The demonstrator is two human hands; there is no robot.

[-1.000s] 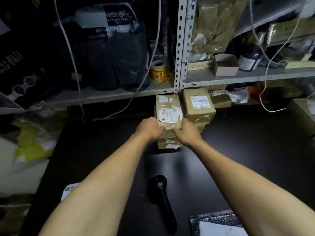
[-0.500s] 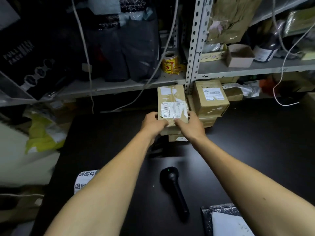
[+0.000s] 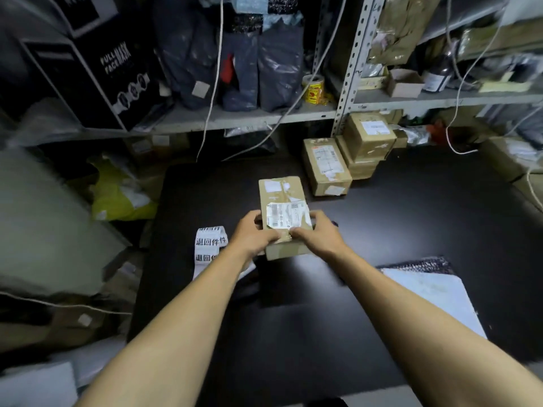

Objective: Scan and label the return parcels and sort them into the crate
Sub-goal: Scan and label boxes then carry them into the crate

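Observation:
A small brown cardboard parcel (image 3: 281, 193) with a white shipping label sits over the middle of the black table (image 3: 411, 218). My left hand (image 3: 255, 234) grips its near left side and my right hand (image 3: 318, 234) grips its near right side, thumbs on top. A strip of white return labels (image 3: 209, 245) with black characters lies just left of my left hand. More brown parcels (image 3: 326, 165) are stacked at the table's back, under the shelf. The scanner is hidden from view.
A grey padded mailer (image 3: 432, 292) lies at the right of the table. Metal shelving (image 3: 241, 120) with dark bags, a black box and a yellow tape roll (image 3: 313, 89) stands behind. White cables hang down. Bags and boxes crowd the floor at left.
Both hands have lifted the parcel off the stack at the back and drawn it toward me to the table's middle. The view has tilted down; the scanner is now out of sight.

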